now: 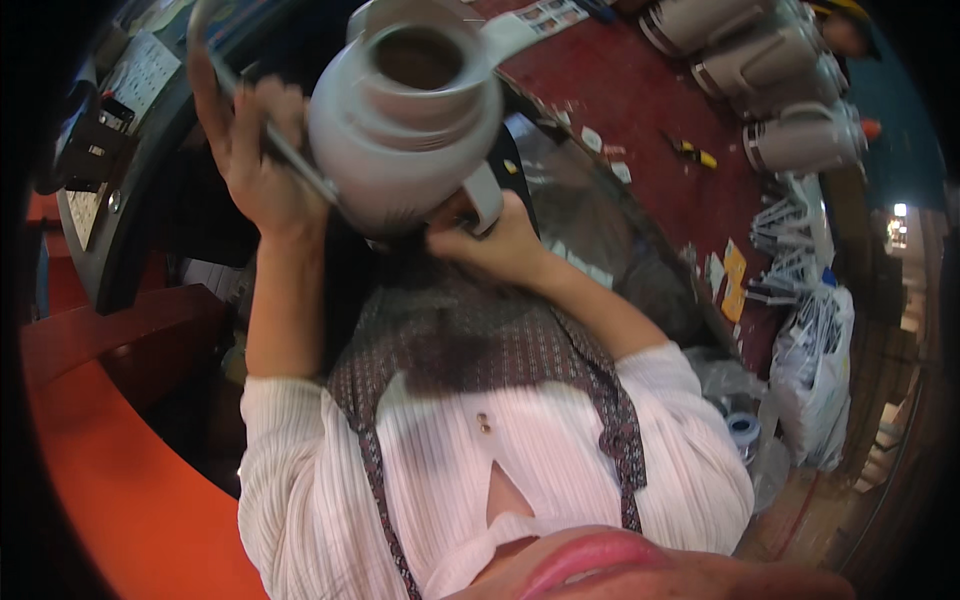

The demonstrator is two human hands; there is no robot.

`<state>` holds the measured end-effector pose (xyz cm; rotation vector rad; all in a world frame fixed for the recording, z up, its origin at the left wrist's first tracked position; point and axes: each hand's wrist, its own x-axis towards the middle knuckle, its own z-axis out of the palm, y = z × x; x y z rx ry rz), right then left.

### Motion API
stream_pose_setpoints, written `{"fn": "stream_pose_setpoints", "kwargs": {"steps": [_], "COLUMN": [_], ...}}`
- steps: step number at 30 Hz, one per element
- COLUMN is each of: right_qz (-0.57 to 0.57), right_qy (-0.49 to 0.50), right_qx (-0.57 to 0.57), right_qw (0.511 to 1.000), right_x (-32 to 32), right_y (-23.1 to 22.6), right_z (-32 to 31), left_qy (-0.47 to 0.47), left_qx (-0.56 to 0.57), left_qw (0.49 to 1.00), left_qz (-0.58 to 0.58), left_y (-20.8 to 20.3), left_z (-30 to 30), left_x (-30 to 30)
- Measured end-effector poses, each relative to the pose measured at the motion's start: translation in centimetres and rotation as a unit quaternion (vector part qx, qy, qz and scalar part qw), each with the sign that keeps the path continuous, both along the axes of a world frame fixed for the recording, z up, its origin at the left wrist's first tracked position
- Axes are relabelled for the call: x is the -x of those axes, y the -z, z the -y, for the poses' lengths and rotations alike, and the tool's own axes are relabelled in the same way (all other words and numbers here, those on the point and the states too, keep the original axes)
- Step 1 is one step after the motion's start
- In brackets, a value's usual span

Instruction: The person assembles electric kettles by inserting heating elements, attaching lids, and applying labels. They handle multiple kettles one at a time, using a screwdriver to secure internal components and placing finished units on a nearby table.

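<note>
A glossy grey jug [395, 150], like a vacuum flask with a wide round body, is tilted so that its dark open mouth shows. My right hand [505, 245] is closed near its base, gripping the looped grey handle [484, 198]. On the jug's left side, my left hand [262, 165] has one finger stretched upward and the others curled. A thin pale strip [300, 165] runs through those curled fingers and along the jug's side; motion blurs it, and its kind is unclear. Beyond the mouth, a pale spout-like part [515, 38] sticks out to the right.
Several similar jugs [805, 137] lie on the red tabletop [620, 80] at the far right. A yellow-and-black cutter [695, 153], paper scraps and grey handle-like parts [785, 235] are there too. A filled plastic bag [812, 375] hangs at the right. An orange seat [120, 480] is at lower left.
</note>
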<state>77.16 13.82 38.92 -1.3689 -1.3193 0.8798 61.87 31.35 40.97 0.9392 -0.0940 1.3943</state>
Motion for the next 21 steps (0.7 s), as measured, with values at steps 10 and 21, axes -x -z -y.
{"fn": "stream_pose_setpoints", "kwargs": {"steps": [10, 21], "right_qz": [-0.060, 0.611], "right_qy": [0.470, 0.685], "right_qx": [-0.354, -0.040], "right_qw": [0.806, 0.395], "right_x": [-29.8, -40.2], "right_y": [-7.9, -3.9], "right_z": [11.1, 5.8], "left_qy": [0.158, 0.054], "left_qx": [-0.128, -0.112], "left_qw": [0.744, 0.721], "left_qz": [-0.636, -0.681], "left_y": [10.1, 18.4], "left_z": [8.2, 0.8], "left_x": [-0.4, -2.3]}}
